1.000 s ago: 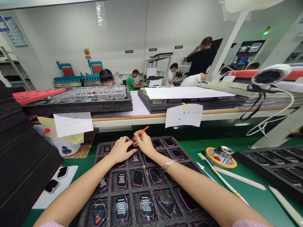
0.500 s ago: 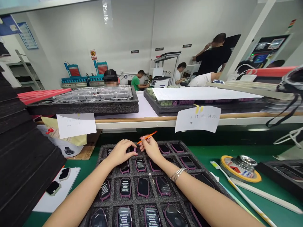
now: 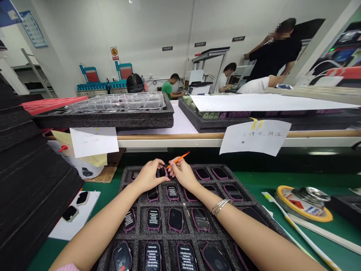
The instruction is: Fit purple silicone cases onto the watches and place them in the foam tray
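A black foam tray (image 3: 184,202) lies before me, its compartments filled with purple-framed smartwatches (image 3: 153,219). Some screens show lines of white text, others are dark. In the back row, my left hand (image 3: 150,176) has thumb and fingers curled round the sides of one smartwatch (image 3: 163,172). My right hand (image 3: 182,172) is closed on a thin orange stick (image 3: 181,157), whose lower end points at that watch. Whether the tip touches the watch I cannot tell. Fingers of the right hand partly hide the neighbouring compartment.
A stack of black foam trays (image 3: 36,195) rises at the left, beside two light-framed watches on white paper (image 3: 60,226). A tape roll (image 3: 303,203) and a long white strip (image 3: 299,229) lie right. A shelf (image 3: 197,141) spans the back; people work beyond.
The view has shifted slightly, so the tray and shelf appear moved. Both hands stay at the same watch in the back row, with the orange stick still in my right hand.
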The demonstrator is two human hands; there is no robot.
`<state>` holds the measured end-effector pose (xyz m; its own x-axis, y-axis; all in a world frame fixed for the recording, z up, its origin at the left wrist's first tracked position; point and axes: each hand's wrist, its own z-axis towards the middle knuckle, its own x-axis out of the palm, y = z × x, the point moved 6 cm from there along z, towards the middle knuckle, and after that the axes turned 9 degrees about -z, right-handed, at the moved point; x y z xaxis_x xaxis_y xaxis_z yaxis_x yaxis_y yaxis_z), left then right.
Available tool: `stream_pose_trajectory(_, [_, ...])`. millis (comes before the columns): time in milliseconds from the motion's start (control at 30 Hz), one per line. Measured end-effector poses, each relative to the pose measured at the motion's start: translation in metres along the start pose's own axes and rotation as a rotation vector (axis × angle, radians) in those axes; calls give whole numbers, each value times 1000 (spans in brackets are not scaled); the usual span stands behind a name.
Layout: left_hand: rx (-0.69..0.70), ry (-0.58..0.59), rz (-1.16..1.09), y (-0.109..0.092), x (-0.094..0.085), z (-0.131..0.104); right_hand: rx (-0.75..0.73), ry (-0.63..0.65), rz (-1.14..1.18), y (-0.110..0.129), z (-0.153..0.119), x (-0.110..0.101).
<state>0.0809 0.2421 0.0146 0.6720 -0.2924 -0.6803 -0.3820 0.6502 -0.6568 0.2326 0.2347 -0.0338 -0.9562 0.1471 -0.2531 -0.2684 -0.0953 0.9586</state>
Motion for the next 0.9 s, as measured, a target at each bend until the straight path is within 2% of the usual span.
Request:
stream_pose_trajectory(133, [-1,-17,33,-3,-2,-1,-17,-2,-25,2,-2,1])
stream_pose_trajectory(300, [-41,-80,187,-7,-14,-8,-40,-8,-35,5,-3,1])
stream_pose_trajectory(500, [-55,-42,307,-7,-24,-19,-53,-10,-57,10,-5,2])
stream_pose_trajectory(733, [-33,-33,267,-6,-42,-41,-59,-25,-83,14,-7,2])
stream_pose_trajectory(900, [-1,-50,174,-4,-41,-51,-86,-67,-83,27,-6,1])
